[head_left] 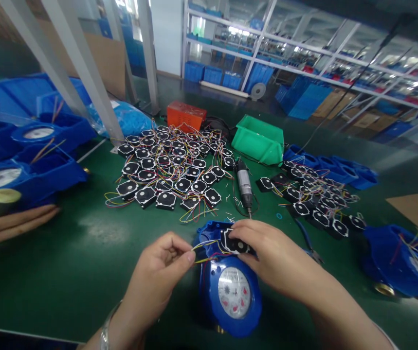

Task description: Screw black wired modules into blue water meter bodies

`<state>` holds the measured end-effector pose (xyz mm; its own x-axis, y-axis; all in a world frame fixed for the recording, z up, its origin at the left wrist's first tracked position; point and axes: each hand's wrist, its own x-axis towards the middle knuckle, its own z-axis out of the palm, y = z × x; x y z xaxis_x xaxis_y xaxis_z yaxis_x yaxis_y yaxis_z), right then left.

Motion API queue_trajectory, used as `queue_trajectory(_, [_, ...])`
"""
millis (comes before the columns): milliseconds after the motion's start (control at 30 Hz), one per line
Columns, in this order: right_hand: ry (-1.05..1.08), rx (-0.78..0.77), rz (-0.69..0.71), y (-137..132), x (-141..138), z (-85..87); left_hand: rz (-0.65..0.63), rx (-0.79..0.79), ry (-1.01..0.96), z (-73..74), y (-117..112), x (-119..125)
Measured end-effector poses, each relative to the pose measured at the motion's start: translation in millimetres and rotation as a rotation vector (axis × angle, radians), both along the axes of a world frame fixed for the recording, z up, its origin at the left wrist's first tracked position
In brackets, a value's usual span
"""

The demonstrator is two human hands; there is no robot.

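Note:
A blue water meter [233,293] with a round white dial stands in front of me, its open blue compartment on the far side. My right hand [263,248] grips a black motor module [233,241] with a white outline, at the right part of that compartment. Thin coloured wires [209,247] run from the module toward the left. Between thumb and forefinger, my left hand [167,262] pinches the ends of these wires. Whether the module rests fully on the compartment floor cannot be seen, as my right fingers cover part of it.
Many similar modules [172,165] lie heaped behind, with another heap [318,194] at right. An electric screwdriver [244,184], loose screws [232,201], pliers [309,243], a green bin [258,138] and an orange box [186,116] are nearby. Another person's hand [11,226] is at left, beside blue meters [29,180].

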<state>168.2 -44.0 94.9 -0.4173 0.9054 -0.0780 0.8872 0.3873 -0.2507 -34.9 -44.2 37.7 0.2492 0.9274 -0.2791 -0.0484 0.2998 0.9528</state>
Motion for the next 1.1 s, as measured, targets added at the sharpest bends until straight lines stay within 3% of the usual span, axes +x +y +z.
queue_trajectory(100, [-0.008,0.003,0.033,-1,0,-1.9,-0.077,0.05,0.043,3.8,9,-5])
queue_trajectory(200, [0.049,-0.016,0.05,1,6,5.3,-0.055,0.192,0.122,11.2,27,-9])
queue_trajectory(267, [0.103,-0.001,-0.068,10,15,11.3,-0.022,0.326,0.241,17.6,42,-7])
queue_trajectory(333, [0.069,0.015,-0.321,29,27,11.3,-0.056,0.46,0.384,24.8,57,2])
queue_trajectory(400, [-0.05,0.001,-0.579,55,39,1.8,-0.18,0.568,0.507,31.3,69,17])
queue_trajectory(433, [-0.097,-0.005,-0.64,69,43,-6.4,-0.275,0.612,0.556,33.6,74,26])
queue_trajectory(533, [-0.188,-0.012,-0.726,108,47,-36.4,-0.611,0.704,0.663,34.4,83,51])
queue_trajectory(600, [-0.231,-0.017,-0.785,126,45,-54.2,-0.761,0.712,0.737,30.3,85,62])
queue_trajectory(700, [-0.259,-0.054,-0.874,141,43,-71.6,-0.86,0.653,0.803,22.7,86,69])
queue_trajectory(833, [-0.232,-0.128,-0.931,149,49,-81.5,-0.867,0.657,0.823,19.5,84,67])
queue_trajectory(967, [-0.128,-0.124,-0.95,145,61,-73.0,-0.861,0.684,0.85,20.2,84,65])
queue_trajectory(1100, [0.035,-0.014,-0.926,126,72,-38.4,-0.855,0.65,0.832,20.0,84,67])
